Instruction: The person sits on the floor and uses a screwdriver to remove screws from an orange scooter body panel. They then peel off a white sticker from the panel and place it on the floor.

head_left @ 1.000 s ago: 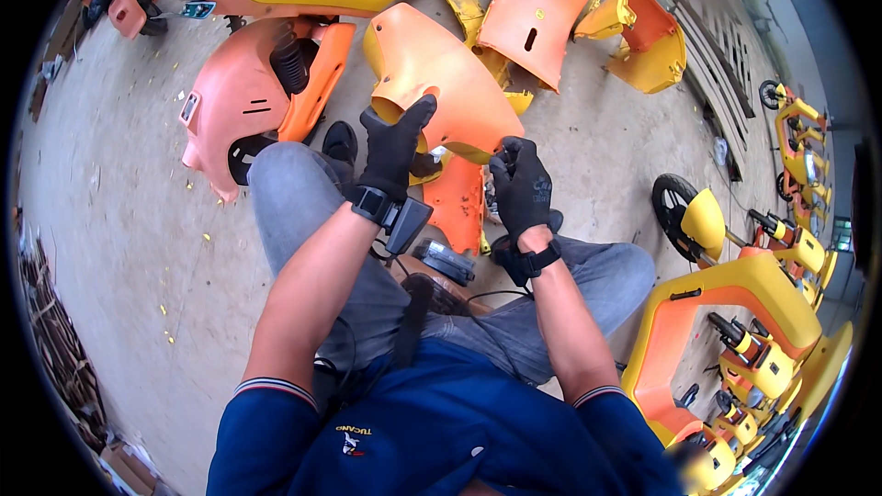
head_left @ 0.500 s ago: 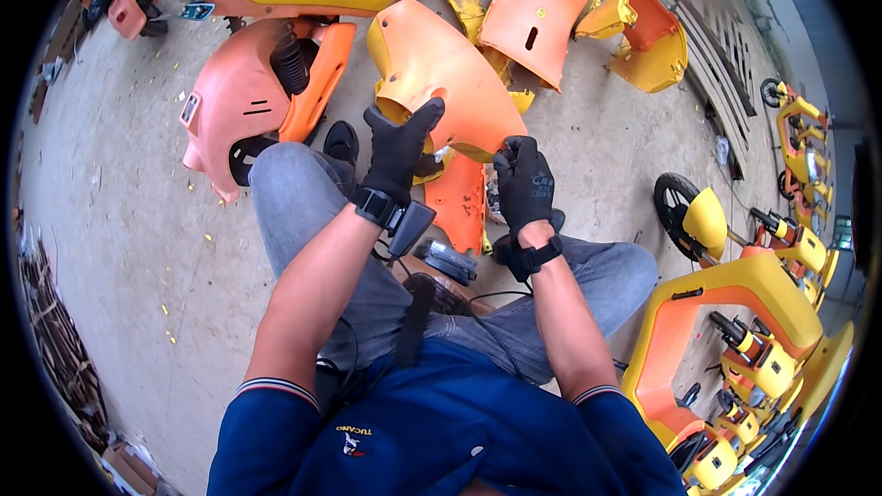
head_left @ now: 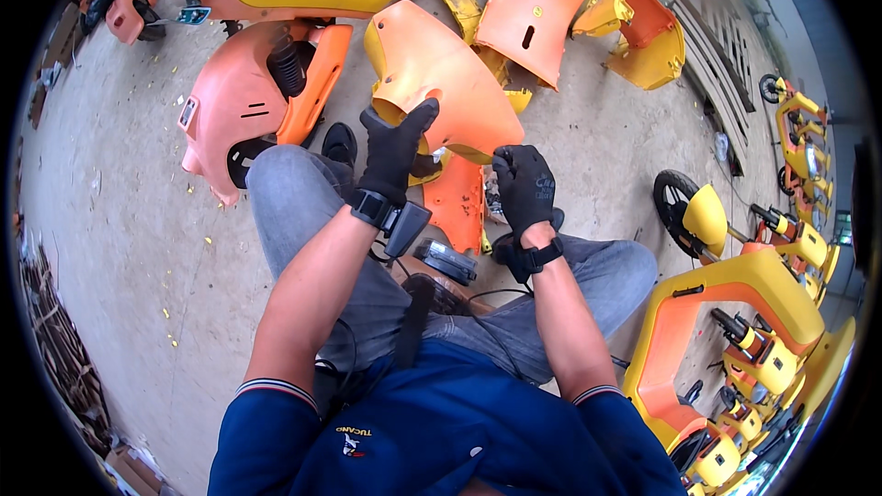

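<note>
Head view: the left grip (head_left: 390, 149) is curled partway round the near-left edge of the panel (head_left: 459, 73), which lies just beyond it. The right grip (head_left: 527, 186) is folded almost to a fist at the panel's right corner; whether it pinches the rim cannot be told. Steadying and working that corner seems the step; the next move calls for a firm left hold.

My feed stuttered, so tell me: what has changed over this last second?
The black-gloved right hand has shifted slightly toward the person, baring more corner of the curved orange plastic panel; whether it grips is unclear. The black-gloved left hand still holds the panel, which stays nearly in place.
</note>
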`<state>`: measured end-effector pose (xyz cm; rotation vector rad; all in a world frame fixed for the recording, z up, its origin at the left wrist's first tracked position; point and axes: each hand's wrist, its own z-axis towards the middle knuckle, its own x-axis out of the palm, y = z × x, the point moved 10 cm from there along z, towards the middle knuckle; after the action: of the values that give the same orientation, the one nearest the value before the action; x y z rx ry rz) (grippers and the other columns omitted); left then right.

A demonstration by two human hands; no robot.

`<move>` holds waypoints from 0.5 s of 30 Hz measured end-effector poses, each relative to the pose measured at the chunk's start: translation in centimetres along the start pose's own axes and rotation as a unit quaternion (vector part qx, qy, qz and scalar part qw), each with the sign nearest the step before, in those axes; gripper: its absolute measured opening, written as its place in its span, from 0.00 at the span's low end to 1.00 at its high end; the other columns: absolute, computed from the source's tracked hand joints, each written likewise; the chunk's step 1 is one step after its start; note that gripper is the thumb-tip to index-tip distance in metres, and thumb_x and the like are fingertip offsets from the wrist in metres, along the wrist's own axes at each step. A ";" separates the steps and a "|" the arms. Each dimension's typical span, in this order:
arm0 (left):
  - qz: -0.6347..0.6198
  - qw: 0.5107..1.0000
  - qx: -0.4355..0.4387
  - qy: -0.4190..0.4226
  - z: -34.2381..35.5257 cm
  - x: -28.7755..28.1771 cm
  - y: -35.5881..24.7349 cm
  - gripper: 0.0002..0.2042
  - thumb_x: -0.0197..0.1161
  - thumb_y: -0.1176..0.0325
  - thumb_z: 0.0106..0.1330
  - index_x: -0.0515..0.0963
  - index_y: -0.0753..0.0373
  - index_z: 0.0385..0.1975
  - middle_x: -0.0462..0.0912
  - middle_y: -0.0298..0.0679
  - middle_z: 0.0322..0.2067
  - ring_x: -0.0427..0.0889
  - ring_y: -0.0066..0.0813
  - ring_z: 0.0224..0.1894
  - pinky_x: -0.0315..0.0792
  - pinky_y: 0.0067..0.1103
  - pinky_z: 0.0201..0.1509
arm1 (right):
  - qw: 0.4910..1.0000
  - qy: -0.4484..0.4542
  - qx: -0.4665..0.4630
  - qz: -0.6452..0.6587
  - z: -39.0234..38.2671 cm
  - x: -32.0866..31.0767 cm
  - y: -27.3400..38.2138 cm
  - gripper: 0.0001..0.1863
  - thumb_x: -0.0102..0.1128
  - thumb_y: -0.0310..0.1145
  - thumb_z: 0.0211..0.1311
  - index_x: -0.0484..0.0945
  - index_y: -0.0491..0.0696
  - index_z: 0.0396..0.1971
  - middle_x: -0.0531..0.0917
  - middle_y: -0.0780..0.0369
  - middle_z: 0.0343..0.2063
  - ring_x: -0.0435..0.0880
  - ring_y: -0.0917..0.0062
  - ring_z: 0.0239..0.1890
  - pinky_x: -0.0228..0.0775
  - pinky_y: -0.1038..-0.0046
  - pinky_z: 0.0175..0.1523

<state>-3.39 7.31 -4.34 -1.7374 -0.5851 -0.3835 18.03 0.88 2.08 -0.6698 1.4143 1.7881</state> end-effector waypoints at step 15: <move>0.003 1.000 -0.014 0.012 -0.1 0.5 0.1 0.35 0.71 0.73 0.58 0.50 0.67 0.56 0.73 0.47 0.50 0.80 0.28 0.47 0.80 0.23 0.47 | 0.965 -0.027 0.198 0.170 -0.6 0.6 -3.8 0.11 0.67 0.32 0.58 0.74 0.42 0.31 0.78 0.63 0.23 0.76 0.76 0.26 0.69 0.72 0.34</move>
<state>-2.97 7.30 -4.14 -1.7589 -0.5581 -0.4097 20.78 0.89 -0.72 -0.1726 1.8652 1.6778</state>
